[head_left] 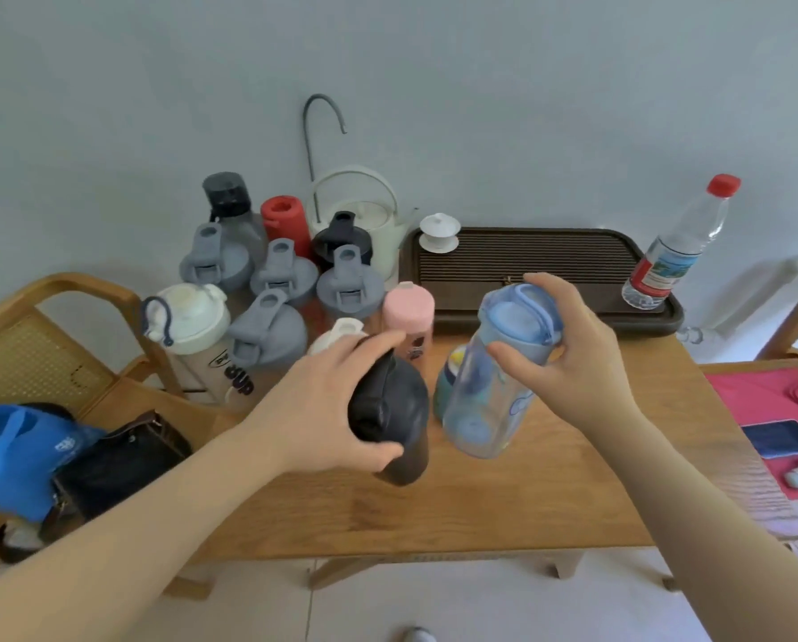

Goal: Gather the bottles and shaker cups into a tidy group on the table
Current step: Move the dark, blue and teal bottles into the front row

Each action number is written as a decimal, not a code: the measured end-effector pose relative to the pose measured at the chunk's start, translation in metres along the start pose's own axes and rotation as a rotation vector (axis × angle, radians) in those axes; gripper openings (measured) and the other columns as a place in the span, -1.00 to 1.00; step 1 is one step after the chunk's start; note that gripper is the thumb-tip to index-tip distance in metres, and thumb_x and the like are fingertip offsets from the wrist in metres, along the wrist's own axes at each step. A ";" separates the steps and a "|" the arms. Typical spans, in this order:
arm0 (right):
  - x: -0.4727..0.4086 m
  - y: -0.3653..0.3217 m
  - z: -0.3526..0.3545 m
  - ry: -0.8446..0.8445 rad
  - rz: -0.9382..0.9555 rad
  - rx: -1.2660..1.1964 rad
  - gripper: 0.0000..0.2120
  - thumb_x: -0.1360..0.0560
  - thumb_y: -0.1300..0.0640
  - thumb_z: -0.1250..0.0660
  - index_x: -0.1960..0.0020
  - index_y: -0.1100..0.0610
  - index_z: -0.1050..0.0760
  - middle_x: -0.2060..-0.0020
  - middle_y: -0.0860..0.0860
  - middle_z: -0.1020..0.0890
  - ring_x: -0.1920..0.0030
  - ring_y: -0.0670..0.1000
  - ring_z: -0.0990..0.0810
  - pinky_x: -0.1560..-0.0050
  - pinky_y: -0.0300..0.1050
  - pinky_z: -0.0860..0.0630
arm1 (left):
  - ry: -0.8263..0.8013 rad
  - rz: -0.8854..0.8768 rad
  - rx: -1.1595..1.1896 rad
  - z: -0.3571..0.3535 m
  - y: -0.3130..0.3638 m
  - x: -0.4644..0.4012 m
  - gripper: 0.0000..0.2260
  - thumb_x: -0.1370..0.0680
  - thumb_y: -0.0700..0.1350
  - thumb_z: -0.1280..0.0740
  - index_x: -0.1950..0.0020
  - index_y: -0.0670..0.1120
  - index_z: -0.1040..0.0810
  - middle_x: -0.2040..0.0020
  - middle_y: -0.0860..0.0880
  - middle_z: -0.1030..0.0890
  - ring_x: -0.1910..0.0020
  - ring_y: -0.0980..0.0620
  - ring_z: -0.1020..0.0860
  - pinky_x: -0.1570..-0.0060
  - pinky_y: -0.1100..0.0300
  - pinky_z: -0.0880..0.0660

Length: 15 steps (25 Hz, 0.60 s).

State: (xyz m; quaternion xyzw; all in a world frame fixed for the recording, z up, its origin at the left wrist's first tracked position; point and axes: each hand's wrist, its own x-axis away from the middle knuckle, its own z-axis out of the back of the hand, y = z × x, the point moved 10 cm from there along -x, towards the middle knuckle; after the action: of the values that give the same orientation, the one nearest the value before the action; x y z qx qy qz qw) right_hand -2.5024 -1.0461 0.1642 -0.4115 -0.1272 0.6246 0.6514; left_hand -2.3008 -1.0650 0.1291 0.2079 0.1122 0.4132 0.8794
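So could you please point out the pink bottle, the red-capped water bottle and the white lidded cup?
pink bottle point(409, 308), head view, lid.
red-capped water bottle point(665, 264), head view, label.
white lidded cup point(439, 227), head view, lid.

two bare forearms, no sleeves; left hand point(336, 400), right hand point(568, 359) ungloved, no rings.

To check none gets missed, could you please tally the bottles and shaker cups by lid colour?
Grey lids: 4
Black or smoky lids: 3
White lids: 2
Red lids: 2
Pink lid: 1
Blue lid: 1
Total: 13, not counting a half-hidden teal item.
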 end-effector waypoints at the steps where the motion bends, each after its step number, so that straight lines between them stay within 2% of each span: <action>1: 0.002 -0.011 -0.016 -0.060 0.015 -0.005 -0.36 -0.29 -0.02 -0.47 -0.30 -0.04 -0.30 -0.07 -0.14 -0.50 -0.13 -0.01 -0.50 -0.09 -0.06 -0.47 | -0.024 0.022 -0.046 -0.008 -0.013 0.013 -0.13 -0.23 0.22 -0.41 -0.42 0.21 -0.01 -0.37 0.10 -0.26 -0.26 0.04 -0.35 -0.21 0.12 -0.32; 3: 0.009 -0.031 -0.057 -0.192 0.051 0.010 -0.35 -0.28 -0.05 -0.47 -0.30 -0.07 -0.30 -0.12 -0.10 -0.52 -0.15 0.01 -0.50 -0.08 -0.05 -0.48 | -0.043 0.078 -0.126 -0.018 -0.044 0.039 -0.13 -0.24 0.25 -0.38 -0.44 0.19 0.01 -0.37 0.08 -0.25 -0.26 0.00 -0.35 -0.22 0.10 -0.31; 6: 0.024 -0.060 -0.121 -0.352 0.129 0.075 -0.33 -0.28 -0.08 -0.47 -0.31 -0.05 -0.28 -0.14 -0.04 -0.53 -0.17 0.01 -0.47 -0.01 -0.16 -0.40 | -0.014 0.205 -0.158 -0.016 -0.095 0.073 -0.12 -0.25 0.27 -0.35 -0.44 0.20 0.05 -0.39 0.04 -0.23 -0.30 -0.04 -0.32 -0.25 0.04 -0.30; 9: 0.039 -0.085 -0.169 -0.428 0.148 0.161 -0.32 -0.29 -0.11 -0.45 -0.33 -0.05 -0.25 -0.18 -0.02 -0.50 -0.20 0.04 -0.44 -0.05 -0.07 -0.46 | 0.020 0.296 -0.163 -0.004 -0.133 0.099 -0.11 -0.26 0.26 -0.37 -0.44 0.21 0.08 -0.42 0.00 -0.20 -0.35 -0.07 -0.28 -0.28 0.01 -0.25; 12: 0.048 -0.097 -0.190 -0.444 0.120 0.218 -0.32 -0.32 -0.12 -0.43 -0.34 -0.05 -0.23 -0.19 -0.01 -0.48 -0.19 0.05 -0.43 -0.04 -0.06 -0.46 | 0.040 0.244 -0.117 0.007 -0.137 0.103 -0.12 -0.27 0.25 -0.37 -0.44 0.21 0.07 -0.42 0.00 -0.20 -0.34 -0.06 -0.28 -0.29 0.02 -0.24; 15: 0.053 -0.081 -0.177 -0.377 0.019 0.274 -0.32 -0.31 -0.08 -0.44 -0.33 -0.01 -0.23 -0.17 0.00 -0.49 -0.17 0.06 -0.45 0.01 -0.06 -0.46 | 0.013 0.114 -0.098 0.004 -0.119 0.091 -0.13 -0.27 0.25 -0.37 -0.44 0.20 0.06 -0.41 0.00 -0.21 -0.34 -0.06 -0.28 -0.29 0.01 -0.25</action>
State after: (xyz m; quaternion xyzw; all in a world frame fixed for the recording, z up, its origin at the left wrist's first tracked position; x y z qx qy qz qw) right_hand -2.3146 -1.0541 0.0908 -0.1966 -0.1568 0.7078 0.6601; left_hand -2.1607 -1.0642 0.0758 0.1681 0.0855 0.4688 0.8630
